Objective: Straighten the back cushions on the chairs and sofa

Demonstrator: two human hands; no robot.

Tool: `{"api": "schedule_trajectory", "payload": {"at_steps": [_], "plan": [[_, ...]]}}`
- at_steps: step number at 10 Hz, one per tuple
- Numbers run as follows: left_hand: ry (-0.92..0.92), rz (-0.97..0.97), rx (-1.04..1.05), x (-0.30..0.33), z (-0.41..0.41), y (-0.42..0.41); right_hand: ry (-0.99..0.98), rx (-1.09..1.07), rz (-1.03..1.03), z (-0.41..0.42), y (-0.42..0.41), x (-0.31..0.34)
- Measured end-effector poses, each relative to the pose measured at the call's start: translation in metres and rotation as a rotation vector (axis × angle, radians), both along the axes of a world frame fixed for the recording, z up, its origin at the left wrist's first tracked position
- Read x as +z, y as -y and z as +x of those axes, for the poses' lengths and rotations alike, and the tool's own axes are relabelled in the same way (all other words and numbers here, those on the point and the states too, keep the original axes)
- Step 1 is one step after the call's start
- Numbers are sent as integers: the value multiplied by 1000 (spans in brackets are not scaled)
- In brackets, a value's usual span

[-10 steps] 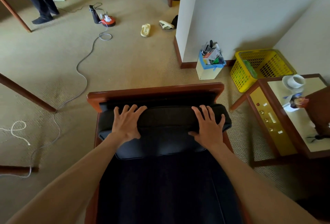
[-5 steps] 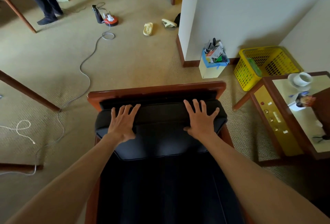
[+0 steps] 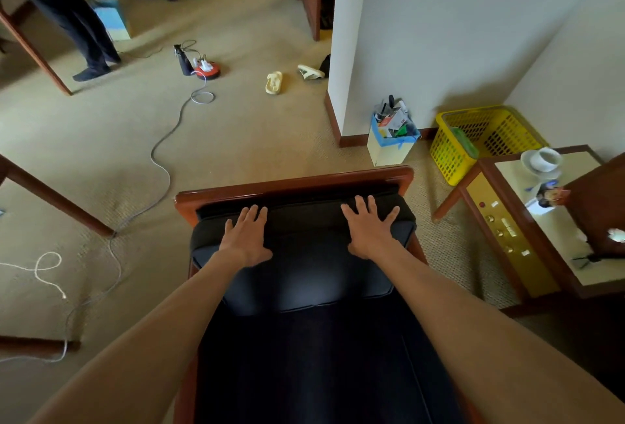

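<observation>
The dark back cushion (image 3: 304, 254) is lying under both palms, leaning against the chair's wooden back rail (image 3: 294, 185). The left hand (image 3: 245, 237) is being pressed flat near its left end, fingers (image 3: 252, 215) spread open, gripping nothing. The right hand (image 3: 368, 229) is being laid likewise near the right end, its fingers splayed. The cushion is looking smooth, faintly glossy, above the dark seat (image 3: 314, 366).

Both arms extended forward, near parallel. Left hand (image 3: 248, 237) flat, palm down, fingers (image 3: 252, 215) together. Right hand (image 3: 369, 229) flat, palm down, fingers (image 3: 362, 207) splayed, thumb out.
</observation>
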State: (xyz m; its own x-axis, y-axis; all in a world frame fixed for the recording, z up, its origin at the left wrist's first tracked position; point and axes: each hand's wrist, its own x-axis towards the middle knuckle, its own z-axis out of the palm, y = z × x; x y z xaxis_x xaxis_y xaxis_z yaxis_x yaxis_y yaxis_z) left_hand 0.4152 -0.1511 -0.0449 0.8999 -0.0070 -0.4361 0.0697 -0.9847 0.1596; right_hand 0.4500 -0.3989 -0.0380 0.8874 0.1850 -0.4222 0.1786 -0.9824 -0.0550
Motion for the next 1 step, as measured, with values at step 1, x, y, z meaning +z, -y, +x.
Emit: {"api": "schedule_trajectory", "payload": {"at_steps": [1], "plan": [[51,-54,58,52,-8,11,58,-41,136,-18,-10,44]]}}
